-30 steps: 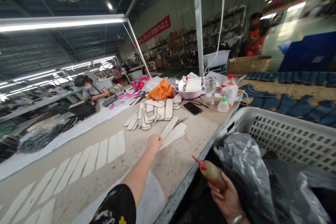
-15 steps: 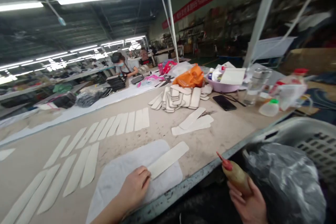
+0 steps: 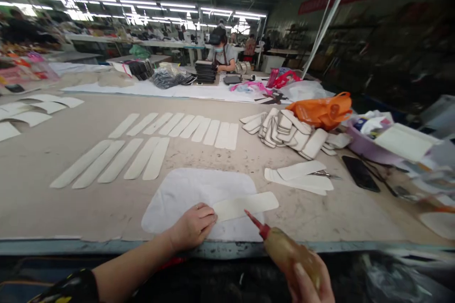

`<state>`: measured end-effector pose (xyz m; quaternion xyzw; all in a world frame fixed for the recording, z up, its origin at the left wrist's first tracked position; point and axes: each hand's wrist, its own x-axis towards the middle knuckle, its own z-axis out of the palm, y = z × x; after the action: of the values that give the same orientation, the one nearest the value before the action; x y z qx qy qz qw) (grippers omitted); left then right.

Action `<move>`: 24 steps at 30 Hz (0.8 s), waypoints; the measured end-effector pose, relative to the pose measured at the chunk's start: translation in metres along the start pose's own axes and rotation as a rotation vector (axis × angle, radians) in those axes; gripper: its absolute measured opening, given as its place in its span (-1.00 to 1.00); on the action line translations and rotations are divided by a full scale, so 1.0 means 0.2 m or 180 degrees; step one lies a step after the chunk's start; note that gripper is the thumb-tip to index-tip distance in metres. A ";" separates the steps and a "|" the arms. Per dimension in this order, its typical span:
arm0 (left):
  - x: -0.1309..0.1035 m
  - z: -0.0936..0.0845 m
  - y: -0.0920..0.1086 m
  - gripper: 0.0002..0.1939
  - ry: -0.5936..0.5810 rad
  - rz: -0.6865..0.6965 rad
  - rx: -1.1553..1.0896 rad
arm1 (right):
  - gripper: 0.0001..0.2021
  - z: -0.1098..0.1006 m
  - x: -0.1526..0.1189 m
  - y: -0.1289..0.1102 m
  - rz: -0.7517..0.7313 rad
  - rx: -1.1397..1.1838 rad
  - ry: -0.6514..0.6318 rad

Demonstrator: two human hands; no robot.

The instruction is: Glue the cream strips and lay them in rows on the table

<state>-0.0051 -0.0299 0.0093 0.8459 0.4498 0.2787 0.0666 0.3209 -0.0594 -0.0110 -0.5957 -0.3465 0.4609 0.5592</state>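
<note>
My left hand [image 3: 196, 226] has its fingers closed over the near-left end of a pale, round-cornered strip [image 3: 249, 206]. That strip lies slantwise on a white sheet [image 3: 177, 194] near the table's front edge. In my right hand [image 3: 313, 277] is a yellowish squeeze bottle [image 3: 287, 251], fingers wrapped round its body. Its thin red nozzle points up and left, with the tip over the strip; whether it touches cannot be told. Two rows of similar pale strips [image 3: 133, 161] lie farther left on the table. More loose strips [image 3: 302, 177] overlap at the right beside a metal tool, partly covered.
Right of centre is a heap of dark-edged pale pieces [image 3: 284, 130] beside an orange bag [image 3: 322, 110]. A black phone [image 3: 360, 173] and a purple basin [image 3: 369, 144] stand farther right. Across the table, a person [image 3: 222, 54] works behind a dark stack [image 3: 206, 72].
My right hand has brought the squeeze bottle from beyond the table edge to over the strip. My left hand stays on the strip. The view has turned left.
</note>
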 end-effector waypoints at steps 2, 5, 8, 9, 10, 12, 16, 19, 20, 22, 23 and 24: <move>0.00 0.00 0.00 -0.79 0.0003 0.0011 0.0023 | -0.40 0.14 -0.05 -0.02 -0.0193 -0.0131 -0.0039; 0.00 -0.01 0.00 -0.78 -0.0021 0.0010 0.0061 | -0.42 0.27 -0.09 -0.01 -0.0818 -0.0641 -0.0151; 0.00 -0.01 0.00 -0.77 -0.0064 0.0000 0.0117 | -0.49 0.33 -0.09 0.00 -0.1349 -0.1098 -0.0294; 0.00 -0.01 0.00 -0.77 -0.0097 -0.0005 0.0127 | -0.51 0.34 -0.08 -0.01 -0.1491 -0.1215 -0.0341; 0.00 -0.01 0.00 -0.78 -0.0130 -0.0004 0.0135 | -0.53 0.35 -0.08 -0.01 -0.1625 -0.1325 -0.0390; 0.00 -0.01 0.00 -0.79 -0.0181 -0.0008 0.0157 | -0.56 0.37 -0.08 -0.02 -0.1866 -0.1514 -0.0471; 0.00 -0.01 0.00 -0.80 -0.0208 -0.0045 0.0238 | -0.60 0.42 -0.08 -0.05 -0.2177 -0.1697 -0.0600; 0.00 0.00 0.00 -0.81 -0.0134 -0.0027 0.0231 | -0.62 0.42 -0.07 -0.06 -0.2291 -0.1804 -0.0533; 0.00 0.00 0.00 -0.81 -0.0094 -0.0008 0.0214 | -0.62 0.40 -0.07 -0.06 -0.2293 -0.1852 -0.0463; 0.00 0.01 -0.01 -0.81 -0.0028 0.0032 0.0185 | -0.60 0.36 -0.04 -0.07 -0.2218 -0.1935 -0.0245; 0.00 0.01 -0.01 -0.81 -0.0009 0.0050 0.0178 | -0.59 0.33 -0.03 -0.07 -0.2160 -0.1969 -0.0122; -0.01 0.01 -0.01 -0.81 0.0007 0.0064 0.0176 | -0.58 0.30 -0.01 -0.07 -0.2104 -0.2003 0.0007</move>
<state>-0.0060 -0.0290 0.0059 0.8516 0.4489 0.2678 0.0398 0.2650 -0.0392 0.0061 -0.5946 -0.6406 0.1293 0.4684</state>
